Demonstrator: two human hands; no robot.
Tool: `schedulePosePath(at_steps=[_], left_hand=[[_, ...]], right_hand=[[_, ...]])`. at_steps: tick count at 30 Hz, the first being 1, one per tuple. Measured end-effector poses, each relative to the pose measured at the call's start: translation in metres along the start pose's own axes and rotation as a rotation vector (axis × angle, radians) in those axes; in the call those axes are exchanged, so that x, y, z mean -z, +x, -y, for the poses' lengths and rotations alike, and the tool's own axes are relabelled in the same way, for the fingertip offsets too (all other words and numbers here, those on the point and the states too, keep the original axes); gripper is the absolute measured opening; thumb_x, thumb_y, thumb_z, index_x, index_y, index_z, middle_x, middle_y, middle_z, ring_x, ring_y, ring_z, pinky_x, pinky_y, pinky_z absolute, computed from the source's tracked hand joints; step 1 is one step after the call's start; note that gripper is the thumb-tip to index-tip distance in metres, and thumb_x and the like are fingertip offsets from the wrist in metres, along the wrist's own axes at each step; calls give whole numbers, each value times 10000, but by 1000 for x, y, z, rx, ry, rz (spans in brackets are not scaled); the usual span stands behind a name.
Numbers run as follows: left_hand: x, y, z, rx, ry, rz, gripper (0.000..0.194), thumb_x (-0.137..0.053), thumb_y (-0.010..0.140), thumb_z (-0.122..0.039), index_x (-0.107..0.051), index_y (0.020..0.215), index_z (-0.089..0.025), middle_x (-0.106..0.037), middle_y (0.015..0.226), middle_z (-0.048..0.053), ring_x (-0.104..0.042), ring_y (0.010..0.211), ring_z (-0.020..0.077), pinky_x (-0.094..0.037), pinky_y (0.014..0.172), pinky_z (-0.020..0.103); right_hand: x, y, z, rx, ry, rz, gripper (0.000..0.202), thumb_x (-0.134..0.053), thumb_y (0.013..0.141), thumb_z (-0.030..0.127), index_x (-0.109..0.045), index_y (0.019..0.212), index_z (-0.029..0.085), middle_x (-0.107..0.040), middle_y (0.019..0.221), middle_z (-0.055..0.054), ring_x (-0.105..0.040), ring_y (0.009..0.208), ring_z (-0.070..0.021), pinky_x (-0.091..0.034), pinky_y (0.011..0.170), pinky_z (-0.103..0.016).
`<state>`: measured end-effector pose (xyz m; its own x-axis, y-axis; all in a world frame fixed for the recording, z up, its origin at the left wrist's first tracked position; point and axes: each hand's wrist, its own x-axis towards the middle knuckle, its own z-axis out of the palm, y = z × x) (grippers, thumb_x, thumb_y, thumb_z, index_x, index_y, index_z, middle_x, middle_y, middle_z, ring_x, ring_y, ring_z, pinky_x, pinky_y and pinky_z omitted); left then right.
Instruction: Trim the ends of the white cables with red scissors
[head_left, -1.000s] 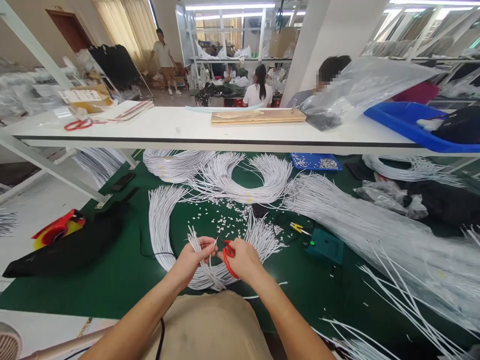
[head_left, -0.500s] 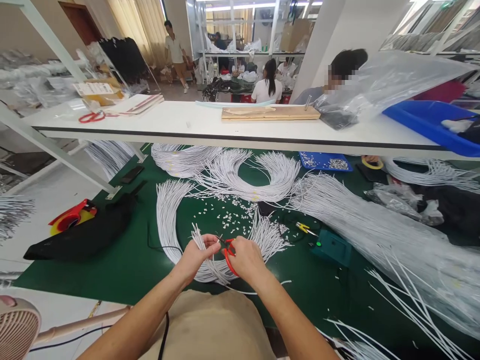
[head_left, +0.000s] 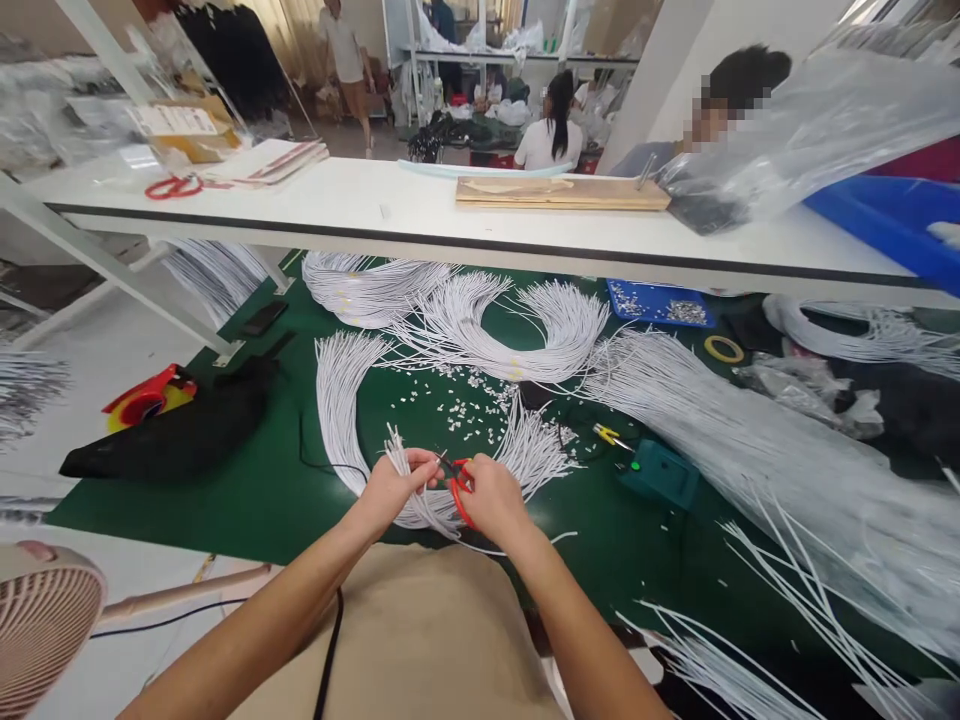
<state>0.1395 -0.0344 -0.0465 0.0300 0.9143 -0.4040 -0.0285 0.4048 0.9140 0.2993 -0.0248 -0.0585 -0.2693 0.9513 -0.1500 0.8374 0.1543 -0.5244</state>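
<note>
My left hand (head_left: 396,486) is closed on a small bunch of white cables (head_left: 396,450), whose ends stick up past the fingers. In my right hand (head_left: 493,497) are red-handled pliers (head_left: 460,492), their dark jaws pointing at the left fingertips, where a cable end shows. Both hands are over a curved bundle of white cables (head_left: 337,400) on the green table (head_left: 247,520). Small white pieces (head_left: 469,412) lie scattered just beyond the hands.
More cable bundles (head_left: 555,350) lie behind, with a long wrapped one to the right. A green device (head_left: 661,474), yellow-handled tool (head_left: 611,436) and blue tray (head_left: 660,304) are at the right. A white shelf (head_left: 360,205) crosses above; people are beyond it.
The camera view has tilted downward, so the shelf and the people appear higher. Both hands keep nearly the same pose, with the cables and pliers still held.
</note>
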Motion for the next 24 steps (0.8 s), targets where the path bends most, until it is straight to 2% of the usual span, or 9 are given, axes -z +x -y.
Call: schedulePosePath(at_steps=[2, 5, 7, 12, 16, 21, 24], left_hand=[[0, -1, -1, 11, 0, 1, 314, -684, 638, -377, -628, 806, -118, -658, 682, 59, -542, 591, 134, -363, 538, 241], [-2, -1, -3, 16, 21, 17, 315, -685, 643, -359, -626, 831, -113, -660, 699, 65, -547, 604, 137, -370, 545, 242], [-3, -1, -5, 2, 52, 46, 296, -673, 659, -353, -629, 828, -113, -655, 712, 66, -547, 616, 138, -376, 554, 245], [-7, -1, -9, -22, 109, 97, 276, -663, 670, -359, -644, 804, -119, -638, 698, 55, -535, 613, 136, -378, 554, 247], [-7, 1, -8, -6, 126, 155, 296, -669, 663, -367, -650, 831, -124, -649, 704, 55, -546, 621, 141, -392, 576, 256], [-15, 5, -3, -10, 242, 113, 257, -740, 563, -311, -623, 706, -134, -614, 625, 14, -538, 590, 135, -387, 575, 250], [-21, 5, -4, -28, 278, 102, 251, -739, 564, -312, -597, 675, -137, -597, 631, 5, -522, 584, 124, -374, 562, 239]], right_hand=[[1, 4, -3, -49, 281, -32, 210, -537, 757, 348, -626, 715, 162, -598, 723, -28, -533, 653, -127, -360, 595, -231], [4, 9, -3, -94, 759, -86, 235, -556, 729, 344, -651, 822, 151, -604, 698, -13, -531, 637, -115, -391, 613, -229], [6, 10, 0, -113, 950, -88, 247, -586, 698, 337, -661, 837, 146, -610, 692, -12, -537, 633, -116, -407, 625, -238], [7, 8, 2, -157, 1076, -91, 184, -632, 637, 286, -662, 749, 142, -618, 672, -11, -542, 624, -118, -416, 624, -245], [-2, 4, -1, -187, 1100, -126, 171, -616, 626, 263, -661, 737, 141, -591, 620, 4, -516, 578, -107, -398, 576, -229], [-11, 3, 6, -287, 1156, -205, 156, -614, 610, 271, -642, 689, 140, -568, 603, 14, -483, 567, -103, -370, 541, -218], [-4, 2, 3, -272, 1320, -124, 217, -587, 668, 354, -622, 657, 140, -536, 580, 15, -453, 541, -89, -365, 540, -220]])
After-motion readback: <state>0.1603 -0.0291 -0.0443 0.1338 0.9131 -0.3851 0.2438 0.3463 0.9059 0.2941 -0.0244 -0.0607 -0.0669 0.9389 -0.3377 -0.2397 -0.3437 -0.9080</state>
